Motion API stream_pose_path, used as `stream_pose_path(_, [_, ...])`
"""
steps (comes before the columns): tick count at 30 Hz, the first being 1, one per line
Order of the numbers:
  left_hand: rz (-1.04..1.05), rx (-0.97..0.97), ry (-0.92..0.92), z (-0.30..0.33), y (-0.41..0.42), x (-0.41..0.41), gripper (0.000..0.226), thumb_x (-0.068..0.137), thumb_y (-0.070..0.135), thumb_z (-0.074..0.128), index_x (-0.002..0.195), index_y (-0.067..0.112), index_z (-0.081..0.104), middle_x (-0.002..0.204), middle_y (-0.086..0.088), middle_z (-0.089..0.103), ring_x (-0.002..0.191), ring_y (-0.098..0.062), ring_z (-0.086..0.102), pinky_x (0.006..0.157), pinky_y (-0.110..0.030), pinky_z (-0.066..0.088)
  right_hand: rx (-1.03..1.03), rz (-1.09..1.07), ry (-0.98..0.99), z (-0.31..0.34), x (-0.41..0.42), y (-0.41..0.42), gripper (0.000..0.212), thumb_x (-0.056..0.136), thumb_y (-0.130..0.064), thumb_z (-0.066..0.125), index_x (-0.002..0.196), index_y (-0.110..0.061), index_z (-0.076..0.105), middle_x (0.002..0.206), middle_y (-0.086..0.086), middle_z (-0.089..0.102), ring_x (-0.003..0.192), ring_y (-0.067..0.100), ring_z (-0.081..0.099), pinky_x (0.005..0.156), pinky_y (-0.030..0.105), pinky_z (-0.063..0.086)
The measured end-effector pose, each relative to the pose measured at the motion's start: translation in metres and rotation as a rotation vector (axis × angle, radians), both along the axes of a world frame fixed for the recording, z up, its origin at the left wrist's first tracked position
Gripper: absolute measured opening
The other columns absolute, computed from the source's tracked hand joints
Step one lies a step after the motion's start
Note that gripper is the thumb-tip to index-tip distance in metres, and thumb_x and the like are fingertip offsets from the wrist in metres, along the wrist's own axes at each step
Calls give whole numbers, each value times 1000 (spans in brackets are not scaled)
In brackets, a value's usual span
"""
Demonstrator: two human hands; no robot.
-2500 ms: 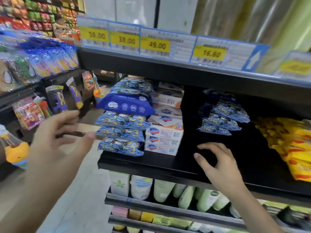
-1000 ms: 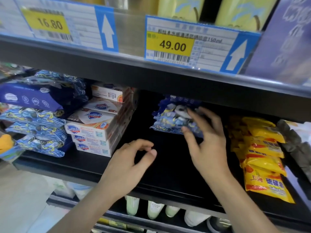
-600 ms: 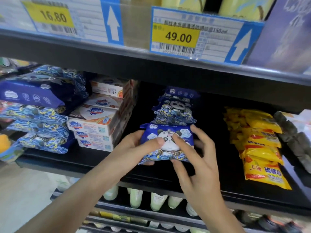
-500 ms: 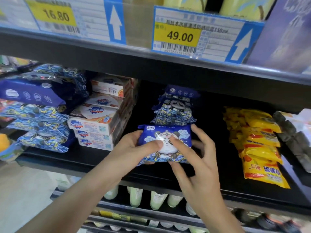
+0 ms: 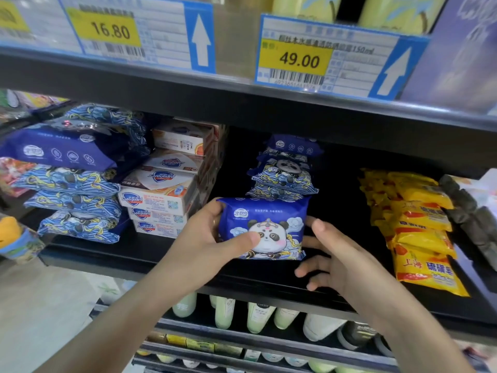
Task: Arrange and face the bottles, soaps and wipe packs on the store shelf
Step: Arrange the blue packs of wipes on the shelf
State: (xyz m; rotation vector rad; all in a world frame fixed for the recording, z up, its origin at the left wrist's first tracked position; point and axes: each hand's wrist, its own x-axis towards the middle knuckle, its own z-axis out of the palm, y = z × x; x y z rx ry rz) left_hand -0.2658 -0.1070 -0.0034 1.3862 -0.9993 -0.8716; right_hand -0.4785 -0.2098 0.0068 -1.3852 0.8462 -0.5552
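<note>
At the front of the black shelf (image 5: 129, 254), a blue panda wipe pack (image 5: 265, 228) is held upright on its long edge, its printed face turned outward. The pack's left end is gripped by the left hand (image 5: 208, 244), whose thumb is pressed across the front beside the panda while the other fingers are wrapped behind. The right hand (image 5: 343, 261) is set against the pack's right end with its thumb touching the edge; its remaining fingers are loosely spread below and nothing is clasped by them. Just behind, at 12 o'clock from the held pack, a stack of matching wipe packs (image 5: 286, 170) is seen lying flat. At 9 o'clock, stacked Safeguard soap boxes (image 5: 161, 196) are found, and beyond them a taller pile of blue wipe packs (image 5: 72, 184). At 3 o'clock, well apart, yellow soap packets (image 5: 419, 227) are laid in overlapping rows. Overhead, price tags (image 5: 298, 60) reading 16.80 and 49.00 are fixed to the upper shelf edge. Pale green bottles (image 5: 224, 312) are ranged on the shelf below.
</note>
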Motion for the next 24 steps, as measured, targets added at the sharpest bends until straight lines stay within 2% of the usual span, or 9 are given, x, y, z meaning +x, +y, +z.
stream_pose_path(3, [-11, -40, -56, -1, 2, 0, 46, 84, 5, 80, 120, 25, 60, 110, 11, 78, 101, -6, 74, 82, -15, 54, 21, 104, -7, 9, 4, 0, 62, 70, -74, 70, 122, -41, 70, 125, 4, 71, 89, 29, 71, 74, 42, 55])
stream_pose_path(6, [-13, -68, -123, 0, 2, 0, 47, 84, 6, 80, 120, 26, 59, 108, 12, 77, 99, -6, 73, 83, -16, 54, 104, 164, -47, 13, 15, 1, 65, 68, -78, 71, 118, -37, 73, 122, 7, 73, 92, 32, 70, 74, 42, 57])
stream_pose_path(11, [-1, -98, -176, 1, 6, 2, 48, 83, 2, 80, 120, 26, 59, 106, 12, 75, 97, -3, 71, 83, -12, 51, 155, 111, -24, 12, 24, 5, 60, 75, -61, 73, 122, -23, 71, 116, 13, 74, 82, 30, 69, 69, 40, 56])
stream_pose_path(16, [-1, -78, -240, -4, 11, 3, 53, 82, 6, 83, 122, 32, 61, 111, 10, 73, 104, -9, 69, 88, -16, 52, 171, 54, -63, 6, 22, 6, 67, 65, -44, 84, 121, -9, 69, 108, 20, 74, 78, 31, 68, 66, 38, 58])
stream_pose_path(20, [-8, -35, -223, -12, 16, 8, 69, 79, 3, 86, 130, 41, 58, 128, 12, 68, 120, -10, 65, 104, -27, 47, 93, -12, -108, 1, 22, 10, 31, 69, -29, 81, 100, -22, 79, 106, 14, 76, 83, 26, 72, 76, 36, 60])
stream_pose_path(24, [46, 10, -158, -14, 16, 16, 71, 83, -11, 76, 132, 37, 59, 130, 16, 68, 125, -6, 62, 109, -34, 45, 26, -2, -158, -1, 15, 9, 48, 65, -28, 83, 113, -25, 77, 114, 11, 75, 98, 24, 74, 86, 38, 60])
